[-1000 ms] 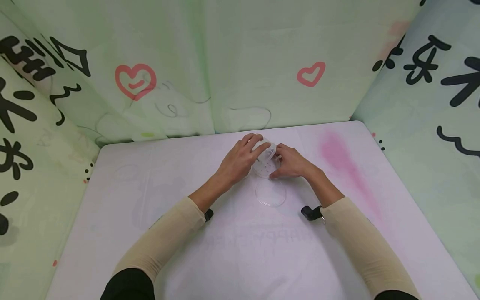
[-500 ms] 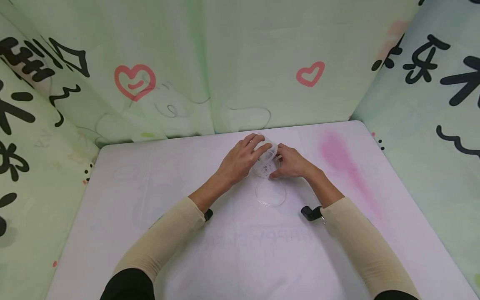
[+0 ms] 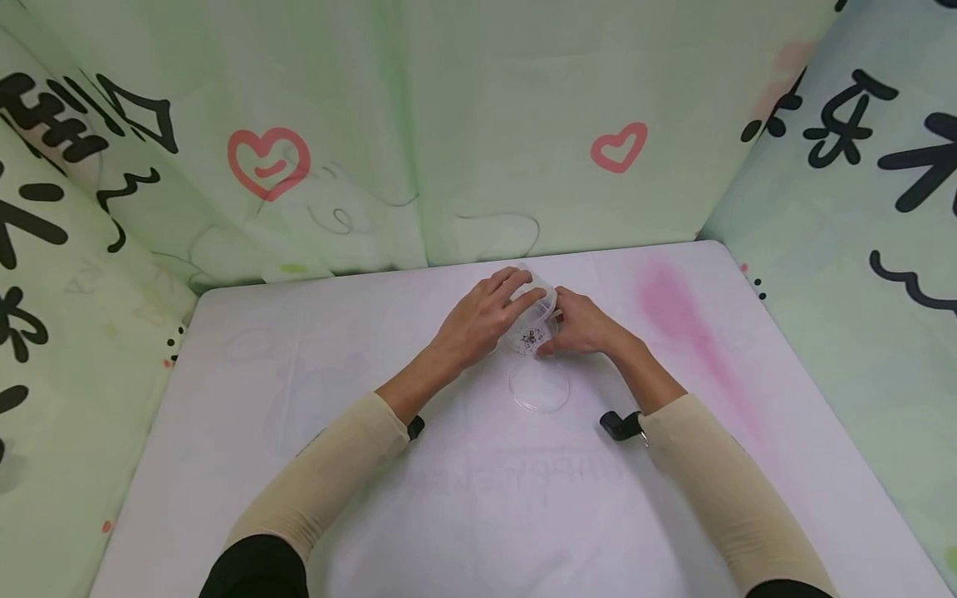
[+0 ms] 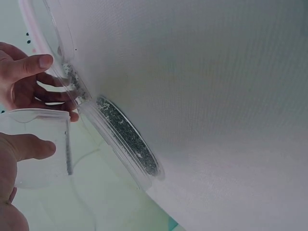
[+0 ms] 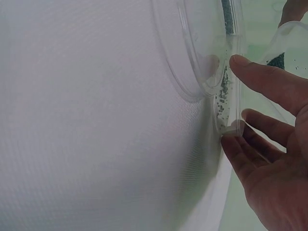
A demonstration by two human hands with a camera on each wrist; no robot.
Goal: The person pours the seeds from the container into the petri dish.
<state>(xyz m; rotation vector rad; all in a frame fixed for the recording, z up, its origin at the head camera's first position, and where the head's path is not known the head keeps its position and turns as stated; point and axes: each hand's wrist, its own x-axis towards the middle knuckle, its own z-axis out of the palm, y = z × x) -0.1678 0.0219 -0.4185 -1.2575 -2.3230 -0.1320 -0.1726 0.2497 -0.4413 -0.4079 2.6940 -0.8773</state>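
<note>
My left hand grips a clear plastic cup, tilted above a clear round container at the table's far side. Dark grains show inside the cup. My right hand holds the container's right side, thumb at the near rim and fingers beyond. Dark specks are scattered in the container. In the left wrist view a thick band of dark grains shows behind clear plastic; I cannot tell whether it is the same container. A clear round lid-like disc lies just in front.
The table has a white cover with a pink smear at right. Its far edge meets a pale green curtain with drawn hearts. More printed curtains hang at both sides. Black wrist cameras sit at the cuffs.
More dark specks show in the container than before. The cup in my left hand has shifted slightly to the right. My right hand and the disc stay in place.
</note>
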